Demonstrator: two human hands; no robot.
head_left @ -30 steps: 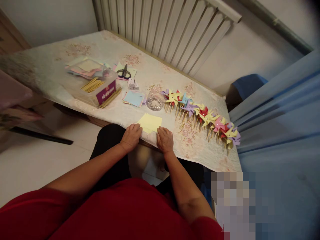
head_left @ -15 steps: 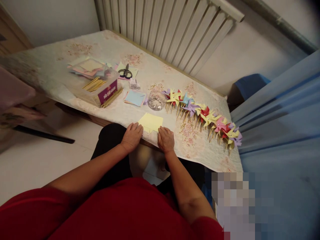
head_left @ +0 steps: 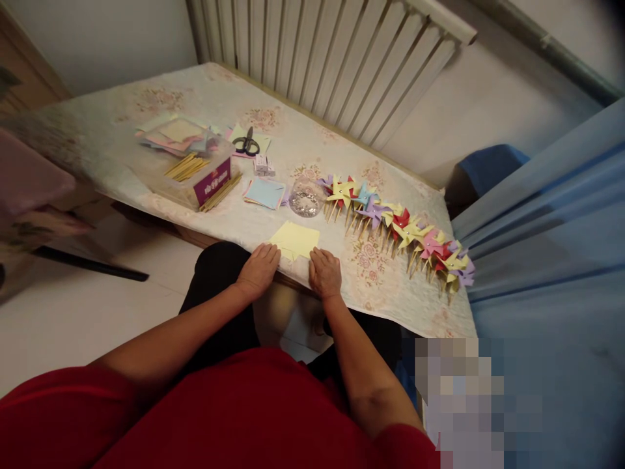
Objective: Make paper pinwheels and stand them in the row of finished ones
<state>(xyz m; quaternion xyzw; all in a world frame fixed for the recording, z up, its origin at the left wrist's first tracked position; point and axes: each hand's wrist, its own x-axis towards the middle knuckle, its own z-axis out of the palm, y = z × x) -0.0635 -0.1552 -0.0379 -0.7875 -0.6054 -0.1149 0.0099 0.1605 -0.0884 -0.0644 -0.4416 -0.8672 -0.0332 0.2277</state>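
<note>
A pale yellow sheet of paper (head_left: 299, 238) lies near the front edge of the table, with slit-like lines along its near side. My left hand (head_left: 260, 268) grips its near left corner with curled fingers. At the near right corner, the fingers of my right hand (head_left: 325, 270) are closed on the same paper. Just beyond it are a clear round tub (head_left: 305, 204) of small metal pieces and a stack of paper squares (head_left: 265, 193), light blue on top. A row of colourful paper pinwheels (head_left: 374, 212) on sticks stretches to the right.
To the left stands a clear plastic box (head_left: 212, 184) holding thin wooden sticks (head_left: 188, 167), with more sticks beside it. Behind are black-handled scissors (head_left: 247, 143) on paper and small white boxes (head_left: 264, 165). A radiator (head_left: 312, 58) lines the back; a blue curtain (head_left: 541, 254) hangs at right.
The whole view has shifted very slightly. Both hands keep their places at the yellow paper's near corners, and nothing on the table has visibly moved.
</note>
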